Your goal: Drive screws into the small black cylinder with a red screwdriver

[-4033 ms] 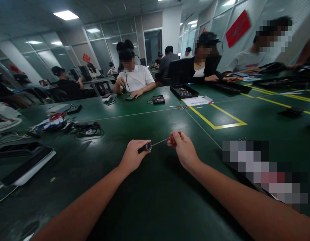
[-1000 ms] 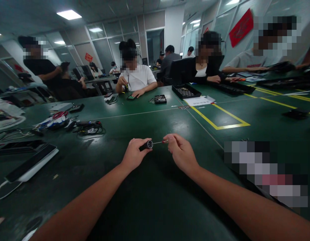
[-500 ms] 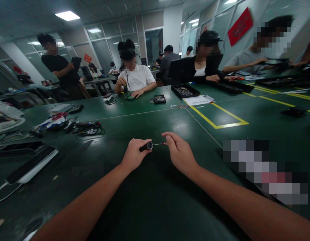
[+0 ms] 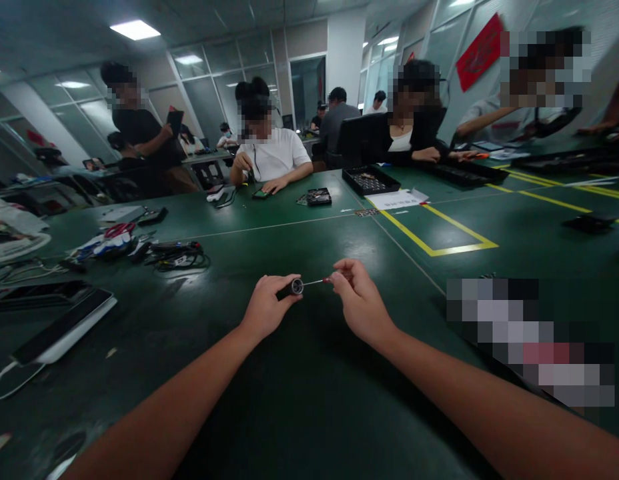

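My left hand (image 4: 269, 307) is closed round a small black cylindrical part (image 4: 296, 287), whose round ringed end faces me. In my right hand (image 4: 358, 297) is a screwdriver (image 4: 315, 282) with a thin metal shaft and a red handle end, pinched between thumb and fingers. Its shaft points left and its tip meets the side of the black part; the exact contact point is too small to make out. Both hands are held above the green table (image 4: 299, 413), and most of the screwdriver's handle is hidden by my fingers.
Bundled black cables (image 4: 177, 257) and a black-and-white device (image 4: 64, 327) lie on the left. Yellow tape (image 4: 462, 251) marks the table ahead. Across it, a person in a white shirt (image 4: 277, 157) handles a small green item near a black tray (image 4: 370, 180). A blurred-out area covers the right.
My right hand's fingers have curled in on the screwdriver, and its handle end sits slightly higher. The black part has shifted slightly left. Behind, a standing person has moved right.
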A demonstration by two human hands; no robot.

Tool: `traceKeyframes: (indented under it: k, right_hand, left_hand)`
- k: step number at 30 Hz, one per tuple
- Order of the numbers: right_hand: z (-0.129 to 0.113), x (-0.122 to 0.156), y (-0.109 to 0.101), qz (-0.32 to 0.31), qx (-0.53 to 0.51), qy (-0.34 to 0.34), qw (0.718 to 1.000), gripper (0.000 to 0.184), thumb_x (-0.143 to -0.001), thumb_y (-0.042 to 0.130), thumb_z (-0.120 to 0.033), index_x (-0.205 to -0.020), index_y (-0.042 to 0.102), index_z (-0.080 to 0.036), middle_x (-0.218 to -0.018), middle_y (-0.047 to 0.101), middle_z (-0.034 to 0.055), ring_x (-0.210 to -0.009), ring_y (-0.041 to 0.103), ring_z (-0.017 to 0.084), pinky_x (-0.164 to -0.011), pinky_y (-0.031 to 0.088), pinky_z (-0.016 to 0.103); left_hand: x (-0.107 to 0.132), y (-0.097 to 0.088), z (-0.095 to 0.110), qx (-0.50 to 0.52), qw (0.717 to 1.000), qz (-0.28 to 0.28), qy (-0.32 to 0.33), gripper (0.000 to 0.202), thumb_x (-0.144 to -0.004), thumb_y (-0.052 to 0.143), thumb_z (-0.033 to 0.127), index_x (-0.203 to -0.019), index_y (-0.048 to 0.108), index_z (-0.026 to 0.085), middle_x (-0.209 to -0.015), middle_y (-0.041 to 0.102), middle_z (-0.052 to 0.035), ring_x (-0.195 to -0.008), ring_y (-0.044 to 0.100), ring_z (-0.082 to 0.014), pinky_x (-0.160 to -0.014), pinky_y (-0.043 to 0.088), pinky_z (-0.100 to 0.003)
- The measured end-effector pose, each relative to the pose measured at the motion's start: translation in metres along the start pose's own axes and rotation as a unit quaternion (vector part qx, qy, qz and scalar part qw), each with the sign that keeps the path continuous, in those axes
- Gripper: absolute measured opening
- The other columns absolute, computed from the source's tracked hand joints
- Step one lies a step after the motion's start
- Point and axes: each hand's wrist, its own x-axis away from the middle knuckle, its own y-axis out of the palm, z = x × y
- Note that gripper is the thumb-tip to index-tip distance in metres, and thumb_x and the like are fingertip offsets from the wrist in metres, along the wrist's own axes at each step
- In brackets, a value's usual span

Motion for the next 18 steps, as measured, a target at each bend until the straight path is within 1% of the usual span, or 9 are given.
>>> traceKeyframes:
  k: [3, 4, 6, 7, 8, 9, 11, 15, 18]
  right_hand:
    - [0.003, -0.006, 0.001, 0.012, -0.056, 0.015, 0.998, 0.018, -0.09, 0.058, -0.041, -0.091, 0.059, -0.023, -0.084, 0.065, 0.0027, -0.075, 0.059, 0.018, -0.071, 0.047, 0.033]
    - [0.005, -0.009, 0.001, 0.018, -0.079, 0.031, 0.996, 0.02, -0.089, 0.058, -0.043, -0.088, 0.06, -0.023, -0.081, 0.064, 0.0026, -0.073, 0.059, 0.018, -0.07, 0.048, 0.033]
    - [0.01, -0.014, -0.001, 0.045, -0.124, 0.095, 0.987, 0.025, -0.089, 0.057, -0.047, -0.084, 0.06, -0.023, -0.073, 0.061, 0.0014, -0.064, 0.055, 0.016, -0.061, 0.047, 0.032]
    - [0.013, -0.017, -0.002, 0.056, -0.138, 0.118, 0.982, 0.026, -0.088, 0.056, -0.048, -0.081, 0.059, -0.023, -0.07, 0.059, 0.0005, -0.059, 0.053, 0.015, -0.058, 0.046, 0.032]
    - [0.016, -0.019, -0.003, 0.08, -0.142, 0.124, 0.979, 0.027, -0.088, 0.056, -0.048, -0.077, 0.057, -0.024, -0.065, 0.056, -0.0008, -0.055, 0.05, 0.015, -0.056, 0.045, 0.032]
    - [0.018, -0.02, -0.004, 0.098, -0.14, 0.119, 0.978, 0.027, -0.088, 0.057, -0.048, -0.076, 0.055, -0.024, -0.063, 0.054, -0.0017, -0.054, 0.049, 0.015, -0.055, 0.044, 0.032]
    - [0.02, -0.021, -0.004, 0.102, -0.133, 0.11, 0.98, 0.025, -0.087, 0.058, -0.047, -0.077, 0.055, -0.024, -0.064, 0.054, -0.0022, -0.054, 0.049, 0.015, -0.054, 0.044, 0.031]
    - [0.017, -0.017, 0.0, 0.077, -0.132, 0.099, 0.983, 0.025, -0.086, 0.06, -0.048, -0.082, 0.058, -0.023, -0.07, 0.059, -0.0009, -0.06, 0.053, 0.015, -0.057, 0.045, 0.031]
    - [0.014, -0.014, 0.002, 0.06, -0.129, 0.082, 0.986, 0.025, -0.087, 0.059, -0.048, -0.087, 0.06, -0.023, -0.076, 0.062, 0.0009, -0.067, 0.057, 0.016, -0.062, 0.048, 0.032]
  left_hand:
    - [0.001, -0.001, 0.001, -0.013, 1.0, -0.005, 0.017, 0.036, -0.087, 0.073, 0.023, -0.122, 0.067, 0.029, -0.116, 0.071, -0.0038, -0.109, 0.062, -0.0255, -0.103, 0.042, -0.05]
    - [0.001, -0.001, 0.001, -0.024, 0.999, -0.005, 0.03, 0.035, -0.088, 0.072, 0.023, -0.122, 0.067, 0.03, -0.117, 0.071, -0.0034, -0.111, 0.061, -0.0252, -0.108, 0.038, -0.052]
    - [0.0, -0.002, 0.001, -0.052, 0.997, 0.0, 0.052, 0.036, -0.09, 0.07, 0.022, -0.124, 0.066, 0.032, -0.121, 0.07, -0.0024, -0.116, 0.06, -0.0245, -0.116, 0.027, -0.056]
    - [0.0, -0.002, 0.001, -0.065, 0.996, 0.002, 0.054, 0.036, -0.09, 0.069, 0.022, -0.125, 0.065, 0.033, -0.122, 0.069, -0.0022, -0.118, 0.059, -0.0244, -0.118, 0.023, -0.058]
    - [0.0, -0.002, 0.001, -0.073, 0.996, 0.003, 0.048, 0.037, -0.09, 0.069, 0.022, -0.125, 0.065, 0.033, -0.123, 0.069, -0.0022, -0.119, 0.058, -0.0245, -0.118, 0.02, -0.059]
    - [0.0, -0.002, 0.0, -0.077, 0.996, 0.002, 0.039, 0.037, -0.09, 0.069, 0.022, -0.126, 0.065, 0.033, -0.123, 0.069, -0.0023, -0.119, 0.058, -0.0247, -0.119, 0.02, -0.06]
    - [0.0, -0.001, -0.002, -0.074, 0.997, -0.007, 0.02, 0.037, -0.09, 0.069, 0.024, -0.125, 0.065, 0.033, -0.123, 0.069, -0.0024, -0.12, 0.057, -0.0252, -0.118, 0.019, -0.061]
    - [0.002, 0.0, -0.003, -0.063, 0.998, -0.015, 0.021, 0.038, -0.09, 0.069, 0.025, -0.127, 0.064, 0.034, -0.123, 0.068, -0.0021, -0.12, 0.057, -0.0251, -0.118, 0.018, -0.062]
    - [0.002, 0.002, -0.001, -0.054, 0.998, -0.019, 0.018, 0.038, -0.089, 0.071, 0.028, -0.126, 0.064, 0.033, -0.118, 0.069, -0.0028, -0.115, 0.058, -0.0252, -0.118, 0.019, -0.063]
